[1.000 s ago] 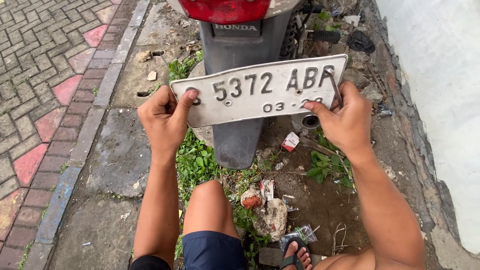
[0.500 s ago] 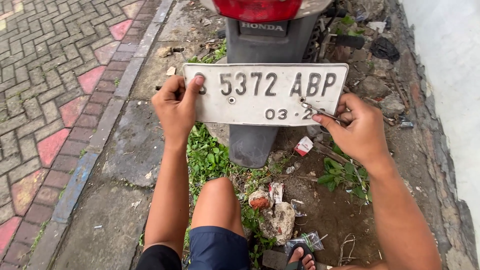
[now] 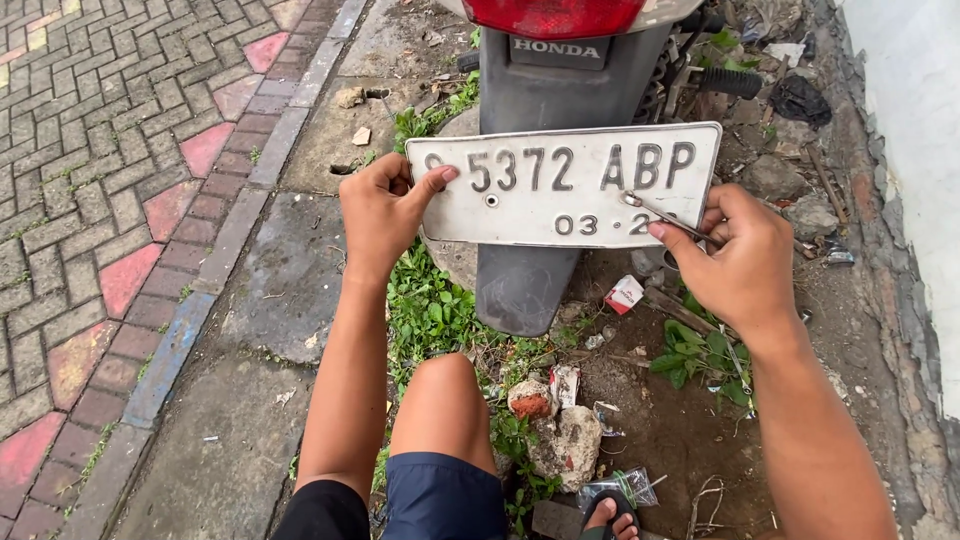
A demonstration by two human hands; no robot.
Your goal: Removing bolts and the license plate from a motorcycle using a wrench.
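Observation:
A white rectangular number plate is held flat against the grey rear mudguard of a motorbike, under its red tail light. My left hand grips the plate's left end, thumb across its face. My right hand is at the plate's lower right corner and holds a thin metal tool whose tip touches the right mounting hole. A second hole shows bare on the plate's left half.
My bare knee and sandalled foot are below. Weeds, stones and litter lie on the dirt around the wheel. A brick pavement with a kerb runs on the left; a white wall stands at the right.
The plate has gone from tilted to level and sits against the mudguard. My right hand has shifted from the plate's right edge to its lower corner, with the tool tip now at the hole.

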